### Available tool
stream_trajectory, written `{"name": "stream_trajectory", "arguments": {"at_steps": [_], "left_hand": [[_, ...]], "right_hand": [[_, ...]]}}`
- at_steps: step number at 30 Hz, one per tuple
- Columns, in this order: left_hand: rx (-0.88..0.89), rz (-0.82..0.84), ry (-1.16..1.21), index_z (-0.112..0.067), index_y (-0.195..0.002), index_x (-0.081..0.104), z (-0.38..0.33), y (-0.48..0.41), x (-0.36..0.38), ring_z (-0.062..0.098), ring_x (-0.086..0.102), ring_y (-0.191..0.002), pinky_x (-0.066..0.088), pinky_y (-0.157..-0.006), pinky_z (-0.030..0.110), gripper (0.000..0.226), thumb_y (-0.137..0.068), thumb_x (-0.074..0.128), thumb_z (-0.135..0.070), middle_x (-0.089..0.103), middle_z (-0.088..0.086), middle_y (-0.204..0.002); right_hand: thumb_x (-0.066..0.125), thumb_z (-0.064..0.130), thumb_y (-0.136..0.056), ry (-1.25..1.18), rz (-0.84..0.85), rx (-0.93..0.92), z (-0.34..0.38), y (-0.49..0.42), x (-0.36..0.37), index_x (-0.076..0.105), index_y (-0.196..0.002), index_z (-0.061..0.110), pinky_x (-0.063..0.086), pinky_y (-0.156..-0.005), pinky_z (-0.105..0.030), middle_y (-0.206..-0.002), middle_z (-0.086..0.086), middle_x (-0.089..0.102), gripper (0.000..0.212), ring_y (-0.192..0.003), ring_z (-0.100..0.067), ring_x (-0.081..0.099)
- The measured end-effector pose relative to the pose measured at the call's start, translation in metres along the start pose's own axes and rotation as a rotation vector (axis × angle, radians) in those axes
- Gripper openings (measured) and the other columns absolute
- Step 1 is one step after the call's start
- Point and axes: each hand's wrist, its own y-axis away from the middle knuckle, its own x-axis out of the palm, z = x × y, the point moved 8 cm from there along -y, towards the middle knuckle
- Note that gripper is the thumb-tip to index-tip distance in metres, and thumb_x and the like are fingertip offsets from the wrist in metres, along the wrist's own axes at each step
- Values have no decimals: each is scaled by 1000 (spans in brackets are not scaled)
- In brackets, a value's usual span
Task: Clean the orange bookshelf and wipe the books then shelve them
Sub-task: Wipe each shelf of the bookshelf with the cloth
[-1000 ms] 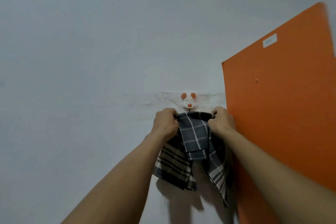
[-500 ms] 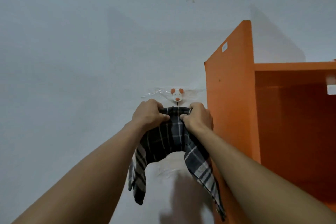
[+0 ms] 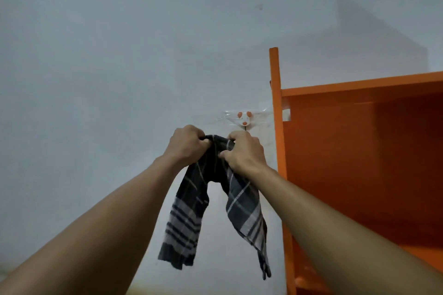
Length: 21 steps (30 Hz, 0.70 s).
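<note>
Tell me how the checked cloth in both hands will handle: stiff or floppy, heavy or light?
Probably floppy: the cloth bunches between the left hand and right hand, and both ends hang limp. Likely light: it looks thin. It could snag on the hook just above.

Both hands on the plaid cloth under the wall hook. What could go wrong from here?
1. The hook looks stuck on with clear film; whether the cloth is caught on it is hidden behind the right hand, so a hard tug might peel it off.
2. The right hand is close to the bookshelf side panel and could knock it.
3. The left hand grips only the bunched top; loose ends may snag.
</note>
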Motion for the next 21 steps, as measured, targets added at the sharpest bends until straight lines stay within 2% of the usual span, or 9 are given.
{"name": "stream_trajectory", "arguments": {"at_steps": [3,6,9,12,16,18,21], "left_hand": [[-72,-124,84,2,-73,64,-20,16,-26,38,63,-73,56,-65,38,26,-84,51,-18,65,19,-74],[-214,-200,241,4,-77,58,-34,37,-45,36,58,-72,55,-68,40,29,-83,45,-22,60,18,-79],[-293,-186,353,-4,-73,51,-54,55,-52,28,47,-65,42,-59,32,20,-81,45,-21,54,12,-78],[-325,-142,409,-6,-71,48,-82,83,-54,25,43,-62,33,-55,28,19,-83,43,-20,51,9,-76],[-369,-68,451,-6,-75,51,-120,131,-53,23,45,-63,34,-57,29,19,-87,40,-16,52,9,-80],[-393,-66,528,-5,-84,56,-137,154,-52,24,47,-68,34,-57,30,19,-89,39,-12,54,10,-84],[-425,-99,754,-6,-98,60,-161,190,-51,28,56,-79,47,-64,34,27,-86,36,-7,62,13,-94]], "right_hand": [[64,9,-83,29,28,-34,13,19,-17,53,-92,18,39,-59,-28,-86,-3,60,17,-78,-26,58],[56,1,-82,87,35,-49,18,45,-40,48,-91,17,37,-58,-34,-85,-5,56,19,-79,-28,55],[53,-3,-82,135,9,-95,21,69,-61,47,-86,15,42,-57,-37,-82,-5,57,20,-78,-28,56],[48,-5,-88,231,-35,-139,24,104,-88,40,-84,17,29,-50,-31,-79,-3,51,24,-72,-26,49],[39,-2,-93,314,-53,-151,19,155,-120,38,-85,18,35,-58,-35,-83,-4,52,21,-75,-25,51],[38,0,-94,305,-27,-126,11,175,-132,36,-84,18,33,-54,-32,-80,-3,52,21,-72,-23,49],[40,-4,-85,275,-6,-106,6,207,-152,34,-85,18,28,-53,-36,-86,-7,56,23,-73,-33,49]]}}
